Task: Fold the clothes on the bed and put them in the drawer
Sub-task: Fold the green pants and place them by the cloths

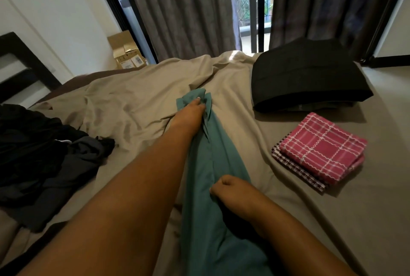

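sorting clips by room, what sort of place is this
Most likely a home bedroom: a bed with a rumpled sheet, curtains over a window, and a clothes pile beside the teal garment gripped by the left hand and right hand.

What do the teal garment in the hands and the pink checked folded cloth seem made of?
The teal garment: thin, smooth woven fabric, matte, perhaps cotton or a blend; it bunches into narrow creases where the left hand grips it. The pink checked folded cloth: thicker woven cotton-like fabric, matte; its white lines look wavy.
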### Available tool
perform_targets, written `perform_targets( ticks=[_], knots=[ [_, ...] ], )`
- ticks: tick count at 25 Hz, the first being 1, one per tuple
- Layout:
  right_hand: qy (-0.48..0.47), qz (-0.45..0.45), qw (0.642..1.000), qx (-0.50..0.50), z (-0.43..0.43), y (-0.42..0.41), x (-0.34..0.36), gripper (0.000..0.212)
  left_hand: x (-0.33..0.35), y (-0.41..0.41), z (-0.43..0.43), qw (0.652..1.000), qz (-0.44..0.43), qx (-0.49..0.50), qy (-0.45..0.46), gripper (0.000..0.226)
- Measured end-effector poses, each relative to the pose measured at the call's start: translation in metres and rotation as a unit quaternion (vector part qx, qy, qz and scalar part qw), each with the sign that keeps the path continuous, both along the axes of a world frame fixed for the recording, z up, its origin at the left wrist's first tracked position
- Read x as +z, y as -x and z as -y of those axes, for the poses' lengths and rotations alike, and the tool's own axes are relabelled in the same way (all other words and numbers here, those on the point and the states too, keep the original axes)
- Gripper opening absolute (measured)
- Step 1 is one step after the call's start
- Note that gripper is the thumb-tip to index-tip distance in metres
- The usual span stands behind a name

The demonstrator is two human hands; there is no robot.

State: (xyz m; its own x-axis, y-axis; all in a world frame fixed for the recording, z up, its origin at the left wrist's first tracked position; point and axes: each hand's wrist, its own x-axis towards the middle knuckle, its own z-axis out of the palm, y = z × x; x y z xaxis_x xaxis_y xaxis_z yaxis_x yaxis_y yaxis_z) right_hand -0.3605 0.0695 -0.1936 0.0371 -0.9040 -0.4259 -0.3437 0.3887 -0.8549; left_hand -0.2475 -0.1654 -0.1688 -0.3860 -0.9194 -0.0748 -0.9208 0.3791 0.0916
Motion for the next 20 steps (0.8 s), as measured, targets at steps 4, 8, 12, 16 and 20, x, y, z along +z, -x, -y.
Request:
perform_targets(
  ticks=[4,8,12,16,20],
  knots=[
    [0.018,-0.002,1.000,-0.006,0.003,-0.006,-0.008,0.037,-0.004,0.007,-0.015,0.978,-0.188,0.007,0.090,0.055],
    [0.002,0.058,0.997,-0.060,0.005,-0.002,-0.016,0.022,-0.011,0.003,-0.030,0.972,-0.227,0.020,0.056,0.045],
    [0.014,0.072,0.992,-0.104,0.003,-0.004,-0.017,0.026,-0.015,0.001,-0.042,0.970,-0.235,0.047,0.037,0.041],
    [0.024,0.067,0.994,-0.083,0.004,-0.009,-0.020,0.042,-0.023,-0.012,-0.074,0.921,-0.322,0.221,0.013,0.035],
    [-0.004,0.194,0.969,-0.154,-0.003,0.002,-0.010,0.020,-0.031,-0.027,-0.127,0.869,-0.346,0.347,-0.072,0.043]
  ],
)
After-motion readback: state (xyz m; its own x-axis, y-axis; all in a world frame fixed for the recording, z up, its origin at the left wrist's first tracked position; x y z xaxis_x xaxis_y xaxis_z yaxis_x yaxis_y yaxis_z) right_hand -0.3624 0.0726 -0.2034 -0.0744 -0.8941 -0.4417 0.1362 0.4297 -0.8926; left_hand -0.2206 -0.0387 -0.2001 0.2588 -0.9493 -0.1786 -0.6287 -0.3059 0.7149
